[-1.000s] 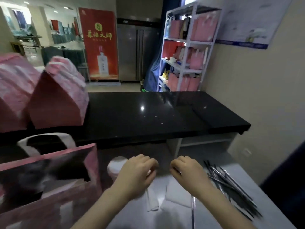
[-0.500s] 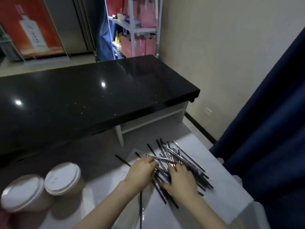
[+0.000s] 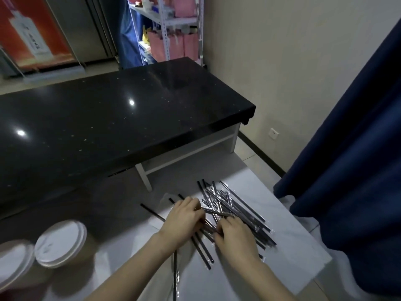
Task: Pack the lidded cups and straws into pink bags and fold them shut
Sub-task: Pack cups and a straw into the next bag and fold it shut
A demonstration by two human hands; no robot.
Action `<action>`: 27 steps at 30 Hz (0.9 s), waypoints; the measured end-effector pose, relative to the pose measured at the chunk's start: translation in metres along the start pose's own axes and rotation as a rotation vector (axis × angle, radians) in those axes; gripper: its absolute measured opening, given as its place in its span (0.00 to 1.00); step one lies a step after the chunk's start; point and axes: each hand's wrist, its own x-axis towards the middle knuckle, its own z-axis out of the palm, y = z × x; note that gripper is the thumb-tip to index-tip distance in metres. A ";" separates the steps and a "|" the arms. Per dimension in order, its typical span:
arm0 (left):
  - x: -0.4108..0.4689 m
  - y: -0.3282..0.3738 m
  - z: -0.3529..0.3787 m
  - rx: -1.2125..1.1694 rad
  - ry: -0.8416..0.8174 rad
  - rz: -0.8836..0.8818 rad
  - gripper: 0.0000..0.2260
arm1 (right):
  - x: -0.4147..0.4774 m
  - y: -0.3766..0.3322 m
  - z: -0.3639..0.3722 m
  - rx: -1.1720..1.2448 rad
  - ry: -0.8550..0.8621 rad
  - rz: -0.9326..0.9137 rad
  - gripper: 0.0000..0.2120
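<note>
Fingers (image 3: 191,203) of the left hand (image 3: 184,220) are seen bent down onto a loose heap of wrapped straws (image 3: 236,208), with the fingers (image 3: 224,224) of the right hand (image 3: 235,238) curled onto the near side of the same heap, just beside the left; the fingertips are hidden among the wrappers, so it cannot be told whether any straw is actually pinched or merely pressed. The straws, dark and sleeved in shiny clear film, are spread crosswise over the right part of the white table (image 3: 299,246). A stray straw (image 3: 152,212) is left lying apart on the far left side of the heap, and another (image 3: 175,276) is laid lengthwise towards the near edge, under the left forearm. Two lidded cups are stood side by side at the table's left edge, well apart from the straws: one cup (image 3: 61,243) is shown whole, its white lid on, and the other (image 3: 13,262) is cut off by the frame. Beyond the table a glossy black counter (image 3: 108,118) is seen. Pink bags (image 3: 160,47) are kept on a white shelf rack (image 3: 167,22) by the wall, and a dark blue curtain (image 3: 358,148) is hung at the right.
</note>
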 end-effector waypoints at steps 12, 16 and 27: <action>-0.025 0.003 -0.015 -0.064 0.084 0.037 0.05 | -0.021 -0.013 -0.012 0.016 0.135 -0.055 0.04; -0.040 -0.003 -0.036 -0.120 0.147 0.022 0.05 | -0.028 -0.013 -0.028 0.206 0.130 -0.085 0.04; -0.175 -0.031 -0.142 -0.290 0.322 -0.091 0.11 | -0.045 -0.140 -0.089 0.264 0.115 -0.505 0.14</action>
